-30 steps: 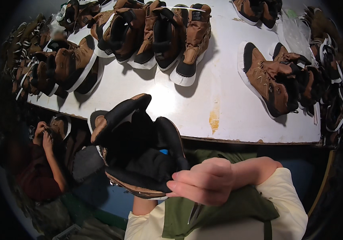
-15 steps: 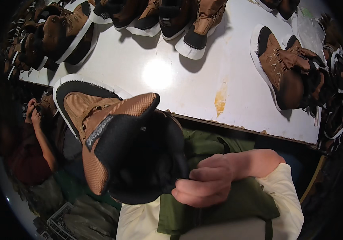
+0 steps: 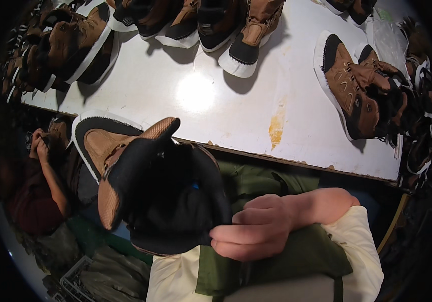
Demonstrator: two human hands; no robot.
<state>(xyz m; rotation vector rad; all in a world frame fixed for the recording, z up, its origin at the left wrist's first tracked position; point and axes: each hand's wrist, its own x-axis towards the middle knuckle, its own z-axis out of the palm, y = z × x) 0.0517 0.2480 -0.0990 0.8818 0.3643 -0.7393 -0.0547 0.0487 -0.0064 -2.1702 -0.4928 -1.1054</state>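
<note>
A brown high-top shoe (image 3: 106, 145) with a black toe trim and a white sole is held up in front of me, its toe toward the far left. Its dark, black-lined opening (image 3: 175, 201) faces me, and a tiny blue spot shows deep inside. My right hand (image 3: 256, 229) has its fingers closed in a pinch on the black collar edge at the shoe's near right. My left hand does not show; the shoe's bulk could be covering it.
Beyond the shoe runs a white table (image 3: 175, 118) with a worn front edge. Several brown shoes (image 3: 243, 53) stand along its far side, more (image 3: 77, 45) at the left, and a pair (image 3: 349, 93) at the right. At the left, a co-worker's hands (image 3: 39, 143) hold another shoe.
The shoe has tipped and turned so that its opening faces me more fully, with its toe a little lower. My right hand has shifted slightly left with the collar.
</note>
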